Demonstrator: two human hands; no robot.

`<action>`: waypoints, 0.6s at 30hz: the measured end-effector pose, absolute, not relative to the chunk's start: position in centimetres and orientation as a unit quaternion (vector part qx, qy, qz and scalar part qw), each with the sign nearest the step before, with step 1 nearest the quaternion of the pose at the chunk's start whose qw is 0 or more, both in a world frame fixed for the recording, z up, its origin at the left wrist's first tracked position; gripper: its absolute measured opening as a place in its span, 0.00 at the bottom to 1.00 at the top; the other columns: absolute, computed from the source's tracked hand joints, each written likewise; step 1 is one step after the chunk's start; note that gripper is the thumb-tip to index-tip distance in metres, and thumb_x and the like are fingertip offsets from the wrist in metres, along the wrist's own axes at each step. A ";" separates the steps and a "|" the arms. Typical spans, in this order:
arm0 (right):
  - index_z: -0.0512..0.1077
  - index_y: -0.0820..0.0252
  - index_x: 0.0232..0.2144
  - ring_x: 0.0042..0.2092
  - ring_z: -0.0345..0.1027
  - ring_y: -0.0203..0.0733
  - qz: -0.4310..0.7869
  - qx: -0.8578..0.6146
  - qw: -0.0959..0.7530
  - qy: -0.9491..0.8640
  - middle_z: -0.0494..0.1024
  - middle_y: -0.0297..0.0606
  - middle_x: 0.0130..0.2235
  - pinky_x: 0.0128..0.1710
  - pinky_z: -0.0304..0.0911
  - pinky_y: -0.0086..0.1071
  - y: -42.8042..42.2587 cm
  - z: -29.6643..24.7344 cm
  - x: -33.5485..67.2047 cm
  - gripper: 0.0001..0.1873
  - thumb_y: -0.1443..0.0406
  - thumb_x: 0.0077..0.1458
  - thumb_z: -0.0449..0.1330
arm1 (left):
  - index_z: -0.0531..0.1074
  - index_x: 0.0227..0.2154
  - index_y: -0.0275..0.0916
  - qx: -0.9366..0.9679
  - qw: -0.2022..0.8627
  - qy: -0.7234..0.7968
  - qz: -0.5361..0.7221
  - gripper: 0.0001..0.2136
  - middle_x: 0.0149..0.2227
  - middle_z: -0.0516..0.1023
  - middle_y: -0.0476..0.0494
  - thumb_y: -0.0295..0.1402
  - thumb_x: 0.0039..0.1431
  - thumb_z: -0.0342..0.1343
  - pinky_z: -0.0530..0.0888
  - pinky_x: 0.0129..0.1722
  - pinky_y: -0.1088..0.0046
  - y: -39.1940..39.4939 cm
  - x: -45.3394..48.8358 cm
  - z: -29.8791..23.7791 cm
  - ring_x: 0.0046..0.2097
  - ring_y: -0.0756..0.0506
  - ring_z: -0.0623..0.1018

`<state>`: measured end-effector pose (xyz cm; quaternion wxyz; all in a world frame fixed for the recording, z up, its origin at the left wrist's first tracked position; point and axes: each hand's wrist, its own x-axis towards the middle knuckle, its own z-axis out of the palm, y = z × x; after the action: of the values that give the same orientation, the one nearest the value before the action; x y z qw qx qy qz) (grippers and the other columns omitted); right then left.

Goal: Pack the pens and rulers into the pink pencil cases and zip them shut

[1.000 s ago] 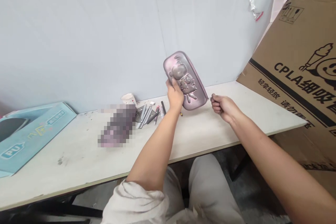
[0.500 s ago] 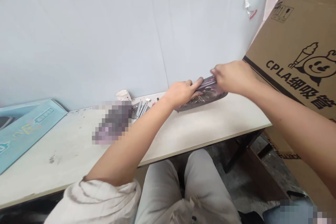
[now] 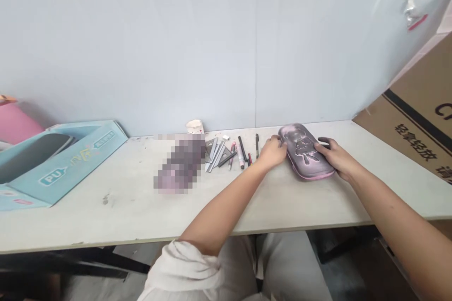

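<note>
Both hands are on a zipped pencil case (image 3: 305,153) lying flat on the table, its long side running from far to near. The left hand (image 3: 272,153) is partly curled, with its fingers (image 3: 276,140) against the case's left edge. The right hand (image 3: 334,158) is more open, its fingers (image 3: 325,141) spread over the right edge, and it grips the case from that side.

Just left of the left hand, pens (image 3: 243,150) lie in a loose row on the table (image 3: 106,216). Further left are metal strips (image 3: 215,156), then a pixelated blurred object (image 3: 180,163), with a paper cup (image 3: 195,126) behind them against the wall (image 3: 176,42). A flattened blue box (image 3: 60,164) sits at the far left, and a cardboard carton (image 3: 413,117) stands at the right.
</note>
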<state>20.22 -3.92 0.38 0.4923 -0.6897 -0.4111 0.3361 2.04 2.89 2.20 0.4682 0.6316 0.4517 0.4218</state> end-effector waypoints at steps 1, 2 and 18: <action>0.59 0.59 0.53 0.45 0.69 0.47 0.336 -0.702 0.483 -0.401 0.69 0.51 0.51 0.41 0.67 0.36 -3.2 -0.2 20.3 0.34 0.51 0.47 0.58 | 0.67 0.38 0.37 0.699 0.394 0.455 0.387 0.11 0.45 0.72 0.32 0.33 0.52 0.55 0.62 0.52 0.65 3.5 0.5 2.1 0.51 0.38 0.70; 0.59 0.60 0.53 0.46 0.69 0.47 0.330 -0.712 0.474 -0.399 0.69 0.52 0.51 0.41 0.67 0.36 -2.3 -0.6 20.2 0.33 0.51 0.48 0.57 | 0.67 0.41 0.37 0.753 0.311 0.461 0.352 0.11 0.47 0.70 0.32 0.33 0.54 0.52 0.62 0.52 0.64 4.1 -1.2 2.1 0.52 0.38 0.70; 0.73 0.63 0.33 0.52 0.55 0.53 -0.166 -0.506 0.237 -0.813 0.71 0.49 0.42 0.53 0.49 0.48 0.6 0.0 3.6 0.18 0.56 0.55 0.50 | 0.74 0.28 0.35 0.764 0.135 0.601 0.194 0.17 0.50 0.68 0.28 0.46 0.44 0.58 0.54 0.54 0.49 7.7 -9.7 0.2 0.58 0.29 0.58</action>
<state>3.62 0.55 -0.04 0.2366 -0.5061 -0.8126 -0.1658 -9.65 7.67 0.22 0.1354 0.7639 0.6005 0.1937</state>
